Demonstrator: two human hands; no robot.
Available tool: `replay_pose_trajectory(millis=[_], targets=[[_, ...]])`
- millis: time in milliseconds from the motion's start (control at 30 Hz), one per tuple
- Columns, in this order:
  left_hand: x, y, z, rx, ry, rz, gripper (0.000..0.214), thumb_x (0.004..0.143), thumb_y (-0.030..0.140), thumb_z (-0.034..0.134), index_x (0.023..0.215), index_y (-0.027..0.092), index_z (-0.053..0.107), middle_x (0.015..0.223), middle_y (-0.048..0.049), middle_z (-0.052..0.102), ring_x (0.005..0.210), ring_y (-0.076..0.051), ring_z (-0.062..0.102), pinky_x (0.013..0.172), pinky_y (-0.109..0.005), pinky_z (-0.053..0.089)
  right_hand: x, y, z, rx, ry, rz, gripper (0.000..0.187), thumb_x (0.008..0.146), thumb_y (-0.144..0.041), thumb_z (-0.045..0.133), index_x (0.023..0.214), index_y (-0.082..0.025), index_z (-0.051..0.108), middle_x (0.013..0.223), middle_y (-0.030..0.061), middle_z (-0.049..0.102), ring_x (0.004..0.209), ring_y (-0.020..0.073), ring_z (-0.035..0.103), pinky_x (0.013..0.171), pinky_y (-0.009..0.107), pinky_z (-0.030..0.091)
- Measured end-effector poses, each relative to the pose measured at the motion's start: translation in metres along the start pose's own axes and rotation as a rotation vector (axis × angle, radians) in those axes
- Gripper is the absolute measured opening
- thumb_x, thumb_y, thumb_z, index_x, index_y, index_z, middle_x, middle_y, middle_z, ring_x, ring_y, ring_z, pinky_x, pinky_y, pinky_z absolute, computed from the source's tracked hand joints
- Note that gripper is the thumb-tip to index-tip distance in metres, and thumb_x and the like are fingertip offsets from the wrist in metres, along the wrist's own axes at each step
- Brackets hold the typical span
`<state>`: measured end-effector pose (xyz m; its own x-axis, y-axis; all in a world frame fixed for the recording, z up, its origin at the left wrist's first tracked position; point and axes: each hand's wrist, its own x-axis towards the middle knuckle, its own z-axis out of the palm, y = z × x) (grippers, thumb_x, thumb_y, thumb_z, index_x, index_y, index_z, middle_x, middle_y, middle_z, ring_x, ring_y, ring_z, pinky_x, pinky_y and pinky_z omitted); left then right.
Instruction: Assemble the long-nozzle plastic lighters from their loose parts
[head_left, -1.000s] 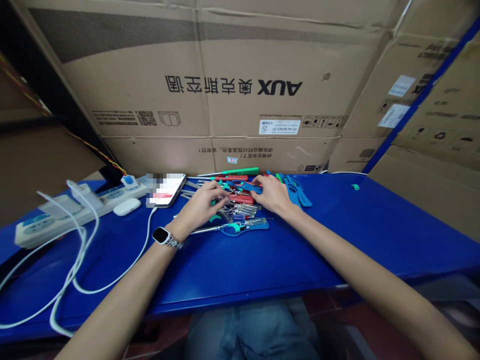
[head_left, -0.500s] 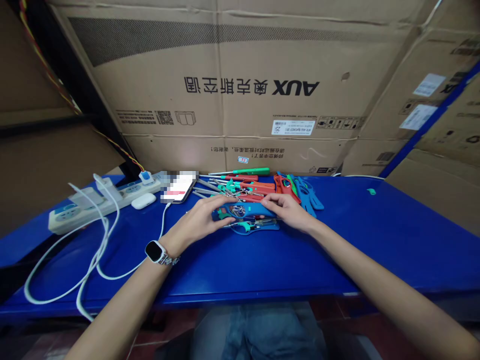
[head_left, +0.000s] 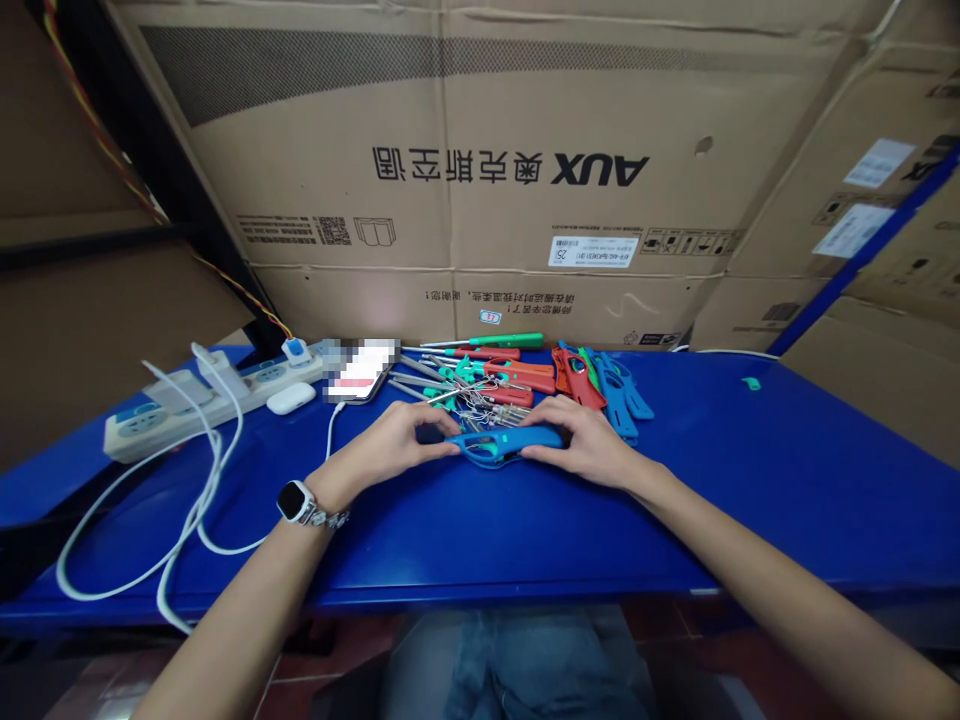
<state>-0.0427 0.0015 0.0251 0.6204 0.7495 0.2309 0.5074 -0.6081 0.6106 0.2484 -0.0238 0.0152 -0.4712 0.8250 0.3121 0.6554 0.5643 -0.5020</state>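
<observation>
A blue long-reach lighter casing [head_left: 525, 437] lies across the front of a pile of lighter parts. My left hand [head_left: 397, 437] pinches its left, looped end between thumb and fingers. Around its right end, my right hand [head_left: 589, 440] is closed, fingers over the far side and thumb along the near side. Part of a green piece shows within the casing's loop. Just behind it are small metal and wire parts [head_left: 491, 412], with red casings [head_left: 517, 375] and metal tubes [head_left: 420, 383] beyond. Loose red and blue casing halves [head_left: 619, 395] are stacked to the right.
At the left stand a white power strip [head_left: 225, 400] with plugs and looping white cables [head_left: 202, 500]. A phone [head_left: 364, 370] and a white earbud case [head_left: 291, 398] are beside it. Large cardboard [head_left: 487, 220] walls in the back. A small green piece [head_left: 751, 383] lies far right.
My right hand has moved the blue casing towards me, onto the other blue casing part at the front. My left hand has come down to its left end. The small metal parts behind are uncovered.
</observation>
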Motion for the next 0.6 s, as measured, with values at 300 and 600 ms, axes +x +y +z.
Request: replay_pose_trajectory(millis=[300, 600], targets=[[0.001, -0.008, 0.003, 0.110, -0.058, 0.013, 0.018, 0.083, 0.033, 0.071, 0.095, 0.020, 0.076, 0.094, -0.0057, 0.072, 0.087, -0.020, 0.066, 0.083, -0.032, 0.050, 0.000, 0.008, 0.007, -0.008, -0.027, -0.055, 0.027, 0.081, -0.033, 0.077, 0.104, -0.020, 0.071, 0.103, 0.0069, 0.067, 0.098, 0.0229, 0.054, 0.091, 0.041, 0.045], [0.002, -0.007, 0.005, 0.148, -0.092, -0.003, 0.019, 0.087, 0.034, 0.066, 0.096, 0.020, 0.077, 0.092, -0.0061, 0.072, 0.084, -0.020, 0.065, 0.080, -0.031, 0.049, 0.000, 0.015, 0.010, 0.018, -0.057, -0.056, 0.028, 0.081, -0.035, 0.075, 0.104, -0.020, 0.070, 0.106, 0.0078, 0.067, 0.101, 0.0244, 0.058, 0.091, 0.043, 0.046]])
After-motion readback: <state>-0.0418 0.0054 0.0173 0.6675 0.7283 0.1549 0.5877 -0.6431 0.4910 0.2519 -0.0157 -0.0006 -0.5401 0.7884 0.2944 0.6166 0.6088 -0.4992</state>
